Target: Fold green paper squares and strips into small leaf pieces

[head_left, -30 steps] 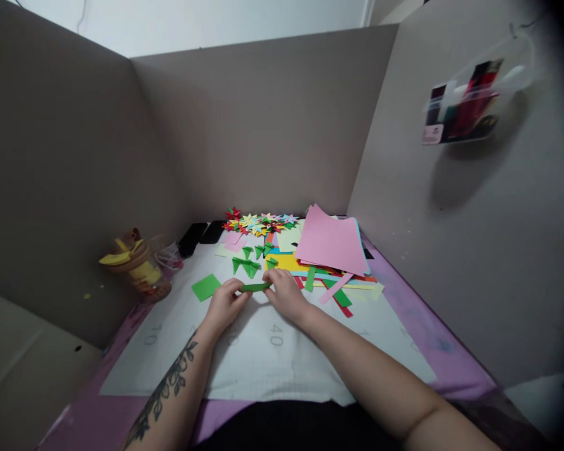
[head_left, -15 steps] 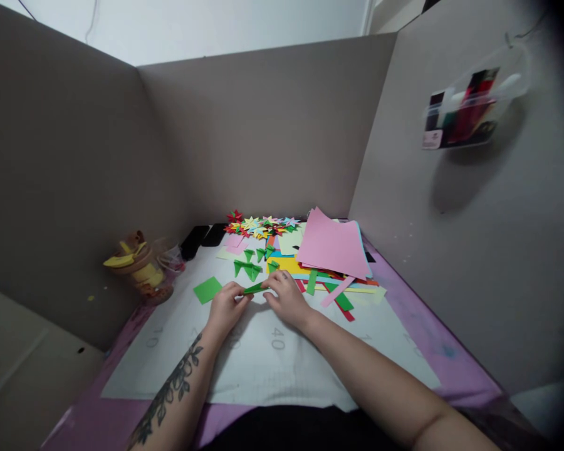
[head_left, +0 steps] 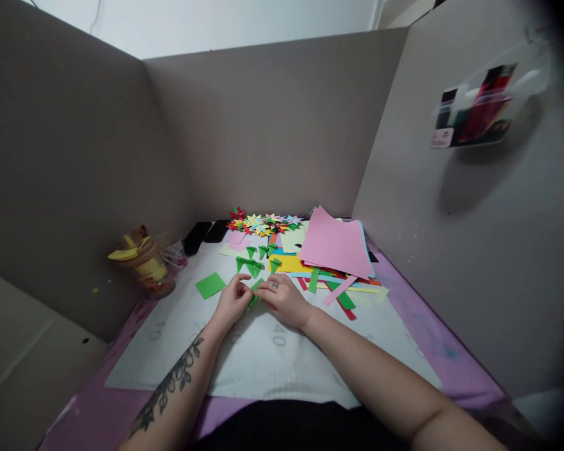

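Note:
Between my two hands is a green piece of folded paper [head_left: 255,294], partly hidden by the fingers. My left hand [head_left: 234,299] has its fingers curled at the paper's left side. On the right, my right hand [head_left: 282,299] pinches the paper from above, fingertips closed on it. Just beyond the hands lie several small folded green paper pieces [head_left: 250,265]. A flat green paper square [head_left: 210,285] rests to the left of my left hand.
Several colourful paper stars [head_left: 263,223] are heaped at the back. Pink sheets [head_left: 337,243] top a paper stack, with coloured strips [head_left: 341,290] in front. Two black flat objects [head_left: 198,237] and a brown-yellow pot [head_left: 148,266] stand left. A clear container [head_left: 486,106] hangs on the right wall.
The green paper has turned from a narrow level strip to a wider, tilted shape between my hands. Both hands have shifted slightly, and the whole view has moved a little.

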{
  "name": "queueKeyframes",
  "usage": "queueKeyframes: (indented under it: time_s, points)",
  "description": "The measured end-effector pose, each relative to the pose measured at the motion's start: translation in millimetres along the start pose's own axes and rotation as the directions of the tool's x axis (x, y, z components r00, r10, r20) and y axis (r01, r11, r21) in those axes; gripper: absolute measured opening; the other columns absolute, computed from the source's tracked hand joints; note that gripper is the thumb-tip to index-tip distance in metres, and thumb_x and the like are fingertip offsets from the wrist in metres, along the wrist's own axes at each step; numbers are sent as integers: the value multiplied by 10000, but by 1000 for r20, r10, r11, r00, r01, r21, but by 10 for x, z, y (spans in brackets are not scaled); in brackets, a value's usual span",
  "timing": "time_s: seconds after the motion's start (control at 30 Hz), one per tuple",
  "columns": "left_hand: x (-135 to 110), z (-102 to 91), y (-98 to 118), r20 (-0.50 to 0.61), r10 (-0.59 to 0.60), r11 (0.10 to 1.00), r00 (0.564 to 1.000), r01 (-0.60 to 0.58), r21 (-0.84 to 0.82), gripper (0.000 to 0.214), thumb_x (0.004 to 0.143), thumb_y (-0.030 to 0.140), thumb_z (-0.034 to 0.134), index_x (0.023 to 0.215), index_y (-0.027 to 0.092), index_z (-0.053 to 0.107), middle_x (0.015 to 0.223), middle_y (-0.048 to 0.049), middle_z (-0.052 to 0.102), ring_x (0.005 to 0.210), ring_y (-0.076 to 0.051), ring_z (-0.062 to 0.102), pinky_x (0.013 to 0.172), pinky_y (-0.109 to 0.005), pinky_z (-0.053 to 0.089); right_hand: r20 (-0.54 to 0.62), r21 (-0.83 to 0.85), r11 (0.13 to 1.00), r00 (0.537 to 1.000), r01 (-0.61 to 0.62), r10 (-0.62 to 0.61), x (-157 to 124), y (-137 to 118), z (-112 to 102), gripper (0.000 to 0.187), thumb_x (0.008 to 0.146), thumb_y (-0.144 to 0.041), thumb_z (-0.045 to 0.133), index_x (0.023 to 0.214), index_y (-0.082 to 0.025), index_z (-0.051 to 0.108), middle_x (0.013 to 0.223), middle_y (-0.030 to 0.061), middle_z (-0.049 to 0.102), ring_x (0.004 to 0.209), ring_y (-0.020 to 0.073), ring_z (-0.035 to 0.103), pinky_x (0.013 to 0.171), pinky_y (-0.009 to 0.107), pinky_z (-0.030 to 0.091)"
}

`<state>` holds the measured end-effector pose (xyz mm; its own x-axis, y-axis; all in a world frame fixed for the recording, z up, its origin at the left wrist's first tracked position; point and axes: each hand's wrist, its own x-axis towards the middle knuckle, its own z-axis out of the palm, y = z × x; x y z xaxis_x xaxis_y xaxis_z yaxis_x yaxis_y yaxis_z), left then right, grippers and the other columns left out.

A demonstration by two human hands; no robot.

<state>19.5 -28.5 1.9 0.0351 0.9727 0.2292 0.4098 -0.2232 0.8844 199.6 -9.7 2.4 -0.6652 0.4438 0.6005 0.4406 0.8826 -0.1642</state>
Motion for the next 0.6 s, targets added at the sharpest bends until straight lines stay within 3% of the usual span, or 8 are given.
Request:
queueKeyframes:
  time_s: [0.17, 0.37, 0.5, 0.6]
  points:
    - [1, -14, -37, -75, -13, 996, 997, 19, 87, 203, 715, 180, 492, 918, 176, 481, 552, 77, 458, 494, -93, 442, 496, -195, 329, 23, -77, 994, 996, 84, -82, -40, 56, 14, 197, 814, -97, 485, 805, -224, 636, 964, 36, 638, 937, 207, 455, 821, 355, 327]
    - [-85, 45, -45, 75, 31, 905, 997, -60, 422, 258, 743, 169, 481, 998, 196, 508, 634, 47, 543, 581, -123, 505, 556, -225, 375, 162, -51, 955, 946, 293, -281, -98, 375, -3, 162, 822, -123, 485, 796, -202, 624, 825, 33, 626, 727, 156, 480, 649, 272, 351]
    - [-113, 81, 27, 86, 222, 803, 971, -232, 549, 295, 724, 177, 567, 1019, 175, 559, 944, -59, 599, 900, -193, 546, 791, -317, 437, 196, 33, 953, 933, 301, -302, -200, 559, -64, 161, 823, -115, 477, 826, -206, 611, 861, 34, 639, 752, 156, 523, 656, 263, 380]
    - [-148, 126, 72, 230, 342, 728, 911, -411, 549, 226, 780, 137, 534, 978, 201, 622, 1037, -64, 612, 1019, -203, 525, 895, -359, 413, 176, 159, 963, 953, 219, -246, -312, 646, -109, 206, 800, -58, 461, 862, -201, 596, 903, 43, 645, 798, 150, 549, 697, 256, 414]
